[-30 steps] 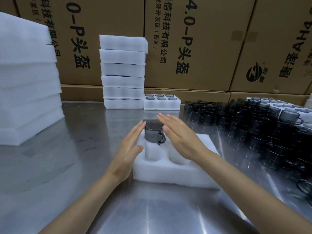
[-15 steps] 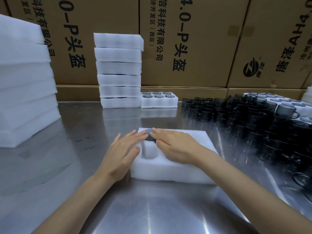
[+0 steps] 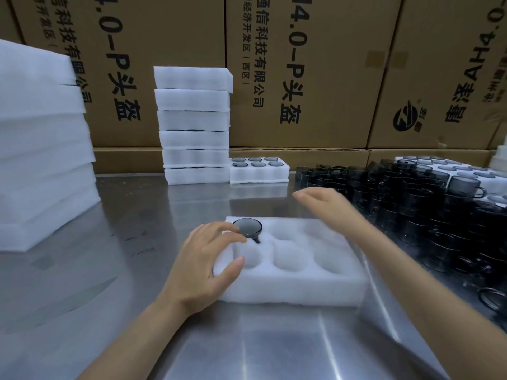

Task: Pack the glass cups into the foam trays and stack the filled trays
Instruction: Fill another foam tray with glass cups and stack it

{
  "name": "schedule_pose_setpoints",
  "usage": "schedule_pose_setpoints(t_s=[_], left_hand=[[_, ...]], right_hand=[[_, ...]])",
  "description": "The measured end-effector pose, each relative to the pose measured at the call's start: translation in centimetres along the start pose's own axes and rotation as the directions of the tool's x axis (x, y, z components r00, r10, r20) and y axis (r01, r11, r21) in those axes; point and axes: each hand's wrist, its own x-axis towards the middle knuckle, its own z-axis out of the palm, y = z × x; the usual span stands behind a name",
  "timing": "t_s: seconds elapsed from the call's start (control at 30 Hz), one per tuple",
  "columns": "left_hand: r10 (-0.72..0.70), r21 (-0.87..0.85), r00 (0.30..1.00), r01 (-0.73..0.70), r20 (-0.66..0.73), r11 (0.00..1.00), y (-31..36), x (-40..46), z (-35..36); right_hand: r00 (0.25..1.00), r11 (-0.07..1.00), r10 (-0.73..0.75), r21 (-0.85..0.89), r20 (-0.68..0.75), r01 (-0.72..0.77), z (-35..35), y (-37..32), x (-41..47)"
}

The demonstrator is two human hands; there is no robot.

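**Tray Loading: First Cup Seated, Five Pockets Open**

The steel table carries all work items. At far centre stands a stack of filled trays, with one more filled tray just beside it on the right. At left stands a pile of foam slabs. At right lies a dense group of loose glass cups.

The foam tray in use lies at near centre. It has six pockets. One cup sits in the far-left pocket, its rim about level with the foam surface. The other five pockets hold nothing.

The left hand rests on the near-left corner of the tray, fingers loosely spread, fingertips at the rim of the seated cup. It grasps nothing. The right hand hovers above the far side of the tray, fingers extended and released, pointing away from the loose cups.

Step in hand, as judged: filling the tray, at an early stage.

Next move, as judged: the right hand takes one loose cup and lowers it upright into an open pocket. The left hand steadies the tray. Stacking comes only after all six pockets are filled.
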Motion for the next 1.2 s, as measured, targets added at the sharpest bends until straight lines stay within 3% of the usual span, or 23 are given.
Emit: schedule_pose_setpoints(t_s=[0.07,0.17,0.33,0.5,0.7,0.93,1.2], left_hand=[[0.017,0.004,0.999,-0.017,-0.032,1.000,0.1,0.1,0.1],[0.034,0.008,0.998,-0.034,-0.048,0.999,0.1,0.3,0.3],[0.097,0.077,0.992,-0.091,-0.077,0.993,0.0,0.4,0.8],[0.055,-0.015,0.993,-0.057,-0.105,0.998,0.0,0.4,1.3],[-0.158,-0.297,0.940,0.064,-0.303,0.953,-1.0,1.3,1.5],[-0.201,-0.279,0.941,0.122,-0.273,0.952,-1.9,1.5,2.1],[-0.237,-0.324,0.941,0.151,-0.243,0.934,-1.8,1.5,1.9]], right_hand=[[0.985,0.989,0.134,0.075,-0.106,-0.126,-1.0,2.7,0.5],[0.940,0.962,0.272,0.031,-0.206,-0.271,-0.4,7.2,0.2],[0.906,0.937,0.336,-0.008,-0.256,-0.349,0.7,10.9,0.3],[0.905,0.934,0.292,-0.114,-0.310,-0.340,0.9,11.9,2.8],[0.914,0.922,0.200,-0.248,-0.354,-0.298,1.0,13.3,6.3],[0.895,0.846,0.241,-0.371,-0.376,-0.384,1.5,14.4,9.5],[0.870,0.851,0.074,-0.425,-0.487,-0.310,1.6,13.5,7.9]])
